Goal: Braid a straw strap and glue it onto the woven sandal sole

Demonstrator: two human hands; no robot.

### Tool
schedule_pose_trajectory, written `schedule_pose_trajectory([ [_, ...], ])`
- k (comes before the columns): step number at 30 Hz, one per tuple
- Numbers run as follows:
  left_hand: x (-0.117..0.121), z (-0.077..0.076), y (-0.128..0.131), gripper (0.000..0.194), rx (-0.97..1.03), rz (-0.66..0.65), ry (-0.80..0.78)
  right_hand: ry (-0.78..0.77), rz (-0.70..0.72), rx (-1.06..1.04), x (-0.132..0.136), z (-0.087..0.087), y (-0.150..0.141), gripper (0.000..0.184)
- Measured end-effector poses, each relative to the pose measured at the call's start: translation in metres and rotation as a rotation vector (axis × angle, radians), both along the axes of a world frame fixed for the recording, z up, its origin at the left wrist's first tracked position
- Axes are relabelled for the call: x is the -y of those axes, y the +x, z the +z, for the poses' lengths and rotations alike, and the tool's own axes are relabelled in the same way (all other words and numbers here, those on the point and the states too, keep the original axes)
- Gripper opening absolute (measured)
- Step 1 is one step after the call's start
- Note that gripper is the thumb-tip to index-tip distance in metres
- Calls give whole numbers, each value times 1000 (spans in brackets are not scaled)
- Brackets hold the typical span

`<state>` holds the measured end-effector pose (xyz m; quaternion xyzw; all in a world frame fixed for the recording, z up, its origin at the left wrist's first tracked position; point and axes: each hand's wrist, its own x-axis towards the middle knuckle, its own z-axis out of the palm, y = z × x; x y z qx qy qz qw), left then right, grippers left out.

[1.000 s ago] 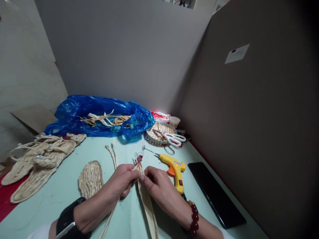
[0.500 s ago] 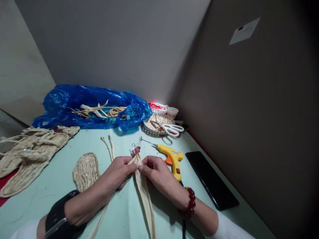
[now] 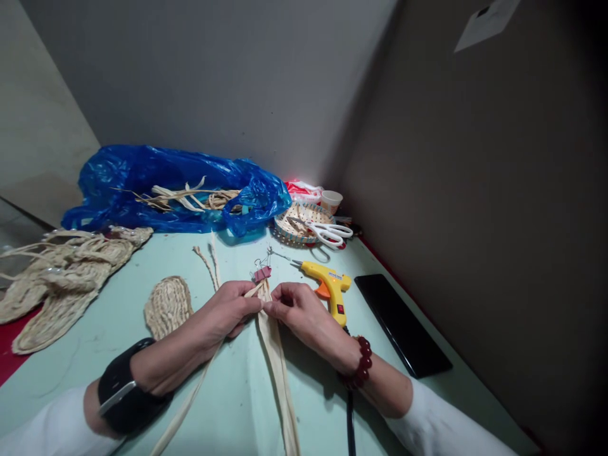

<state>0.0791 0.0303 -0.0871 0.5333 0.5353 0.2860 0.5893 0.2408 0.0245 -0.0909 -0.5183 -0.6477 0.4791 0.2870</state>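
Pale dried husk strips [image 3: 276, 361] hang from a pink binder clip [image 3: 262, 273], which a thin wire hook [image 3: 270, 252] holds at the far side. My left hand [image 3: 234, 308] is closed, pinching strips just below the clip. From the left side my right hand is met: my right hand [image 3: 297, 305] pinches the same strips, thumb and forefinger closed, fingertips nearly touching the left ones. One long strip [image 3: 183, 411] runs from under my left hand toward the near edge. Fingers partly hide how the strips cross.
A yellow glue gun [image 3: 330, 285] and black phone-like slab [image 3: 401, 323] lie right. Left are a woven sole [image 3: 168, 307] and woven sandals [image 3: 78, 285]. Behind stand a blue plastic bag [image 3: 118, 183] with husks, a basket [image 3: 285, 235] bearing white-handled scissors [image 3: 332, 233], and a paper cup [image 3: 331, 201].
The whole view has shifted, so the table things sit slightly higher. Both hands keep their pinch on the strips; the clip has turned a little.
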Motion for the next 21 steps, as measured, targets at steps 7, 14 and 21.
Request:
schedule_pose_trajectory([
  [7,1,-5,4,26,-56,29,58,-1,-7,-47,-3,-2,-2,19],
  [14,0,-6,3,24,-96,-21,67,-209,7,-304,1,6,4,15],
  [21,-3,-10,1,20,-146,-26,73,-262,69,-431,1,30,24,23],
])
